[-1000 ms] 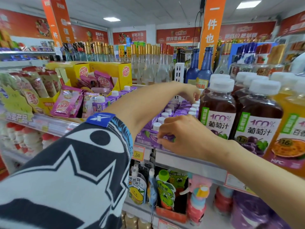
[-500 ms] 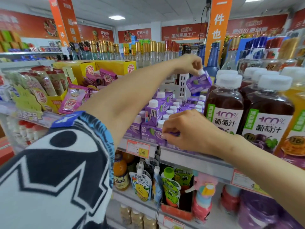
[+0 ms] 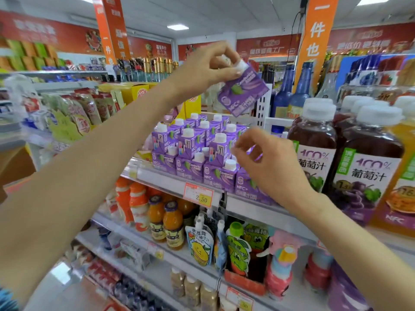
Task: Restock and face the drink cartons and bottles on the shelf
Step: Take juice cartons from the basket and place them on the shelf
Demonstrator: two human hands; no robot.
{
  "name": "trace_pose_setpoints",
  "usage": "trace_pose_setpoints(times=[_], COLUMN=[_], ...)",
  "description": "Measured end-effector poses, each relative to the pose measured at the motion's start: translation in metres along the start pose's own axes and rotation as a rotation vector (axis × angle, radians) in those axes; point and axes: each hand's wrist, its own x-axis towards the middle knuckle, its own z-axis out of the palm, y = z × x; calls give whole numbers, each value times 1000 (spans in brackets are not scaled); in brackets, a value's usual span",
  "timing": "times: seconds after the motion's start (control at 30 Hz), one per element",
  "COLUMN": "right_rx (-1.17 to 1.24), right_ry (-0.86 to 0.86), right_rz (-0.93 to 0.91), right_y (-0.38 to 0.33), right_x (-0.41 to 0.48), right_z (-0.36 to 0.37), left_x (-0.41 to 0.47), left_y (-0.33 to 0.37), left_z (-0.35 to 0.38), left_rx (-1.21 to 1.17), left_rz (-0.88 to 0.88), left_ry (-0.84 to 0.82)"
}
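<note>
Shelf (image 3: 258,205) mid-frame: grape juice bottles (image 3: 314,158) right, purple cartons (image 3: 190,149) stacked labels-out, spare carton (image 3: 242,93) upper centre hanging tilted from left hand (image 3: 208,66) pinching its cap end, probably for re-slotting; right hand (image 3: 269,162) fingers apart, empty, over front row.

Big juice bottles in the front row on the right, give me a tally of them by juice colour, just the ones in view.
Dark purple grape juice bottles: 2
Orange juice bottle, cut off by the picture's edge: 1
Total: 3
</note>
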Motion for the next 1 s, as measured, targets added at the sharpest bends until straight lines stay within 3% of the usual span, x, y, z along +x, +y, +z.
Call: trace_pose_setpoints(times=[0.1,0.2,0.4,0.47,0.7,0.83,1.0], right_rx=[220,257,611,721,944,1039,874], right_ry=[226,275,-86,-150,-180,-214,-252], right_rz=[78,75,375,401,488,566,522], right_y=[-9,-20,-25,-24,-27,-30,-27], right_x=[-11,-17,-3,-2,-9,-9,-1], right_z=[4,7,9,12,13,8,4], left_x=[-29,-56,-93,-101,-137,-155,-162], left_y=[7,14,14,12,4,-1,5], left_z=[-7,-8,-3,-1,-3,6,6], left_rx=[56,114,153,158,86,-51,-127], left_rz=[-44,-94,-126,-144,-317,-324,-244], left_ry=[-23,-69,-170,-164,-154,11,68])
